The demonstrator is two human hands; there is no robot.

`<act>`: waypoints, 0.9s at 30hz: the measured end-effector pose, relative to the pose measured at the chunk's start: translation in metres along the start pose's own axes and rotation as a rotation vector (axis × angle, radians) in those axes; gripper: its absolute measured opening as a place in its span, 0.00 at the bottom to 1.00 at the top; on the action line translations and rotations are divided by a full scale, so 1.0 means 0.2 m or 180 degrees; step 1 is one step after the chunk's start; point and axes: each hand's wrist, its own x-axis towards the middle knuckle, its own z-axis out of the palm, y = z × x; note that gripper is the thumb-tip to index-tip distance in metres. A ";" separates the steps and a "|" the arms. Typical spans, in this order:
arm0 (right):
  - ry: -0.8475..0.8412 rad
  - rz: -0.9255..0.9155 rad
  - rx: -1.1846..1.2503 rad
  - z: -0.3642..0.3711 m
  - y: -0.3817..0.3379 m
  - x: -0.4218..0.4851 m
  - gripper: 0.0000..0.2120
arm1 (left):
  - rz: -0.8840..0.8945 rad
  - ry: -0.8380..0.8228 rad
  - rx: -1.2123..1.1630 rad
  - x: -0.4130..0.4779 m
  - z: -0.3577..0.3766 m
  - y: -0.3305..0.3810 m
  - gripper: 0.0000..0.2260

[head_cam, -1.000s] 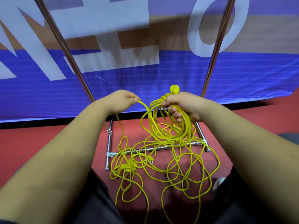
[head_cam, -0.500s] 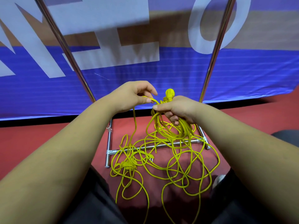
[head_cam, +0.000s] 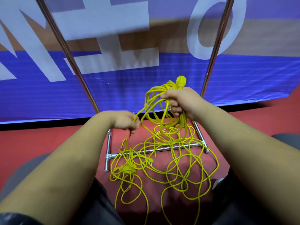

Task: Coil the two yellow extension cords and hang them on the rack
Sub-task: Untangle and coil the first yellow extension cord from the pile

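My right hand (head_cam: 180,101) grips a bundle of yellow cord loops (head_cam: 155,103), and a yellow plug end (head_cam: 181,81) sticks up above the fist. Lower and to the left, my left hand (head_cam: 125,121) pinches a strand of the same yellow cord that runs up to the bundle. The rest of the yellow cord (head_cam: 162,161) lies tangled on the red floor, draped over the rack's base bar (head_cam: 155,150). A yellow connector (head_cam: 126,168) and a pronged plug (head_cam: 150,160) lie in the tangle. I cannot tell the two cords apart.
The chrome rack has two upright poles, the left pole (head_cam: 65,51) and the right pole (head_cam: 215,46), rising from floor feet. A blue and white banner (head_cam: 113,78) stands right behind it. My dark-trousered legs (head_cam: 100,202) frame the tangle on the red floor (head_cam: 40,143).
My left hand has dropped down and left from beside the bundle and now pinches a lower strand. My right hand has risen a little with the loops.
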 end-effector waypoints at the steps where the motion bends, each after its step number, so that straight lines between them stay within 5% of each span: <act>1: 0.0027 -0.0040 0.0104 -0.01 -0.02 0.00 0.10 | -0.0146 -0.0053 0.0111 0.01 0.01 -0.05 0.04; 3: 0.0058 -0.0071 0.0281 -0.04 -0.04 0.00 0.05 | -0.0275 -0.0028 0.0214 0.03 0.02 -0.13 0.05; 9: -0.0093 0.0129 0.0593 -0.10 -0.04 0.02 0.20 | -0.0364 0.0350 0.0313 0.07 0.06 -0.12 0.10; 15: -0.1091 0.0472 -0.1380 -0.06 -0.01 -0.04 0.23 | -0.0005 0.2564 0.0591 0.04 -0.14 -0.04 0.05; 19: -0.1217 0.0886 -0.2429 -0.03 0.07 -0.07 0.25 | 0.0540 0.3700 0.0398 -0.02 -0.24 0.07 0.07; 22: -0.1051 0.1168 -0.2756 -0.06 0.12 -0.02 0.24 | 0.0823 0.3969 0.0048 -0.06 -0.28 0.16 0.13; 27: -0.0424 0.1605 -0.2172 -0.10 0.19 0.06 0.17 | 0.0949 0.3664 0.0111 -0.07 -0.25 0.26 0.22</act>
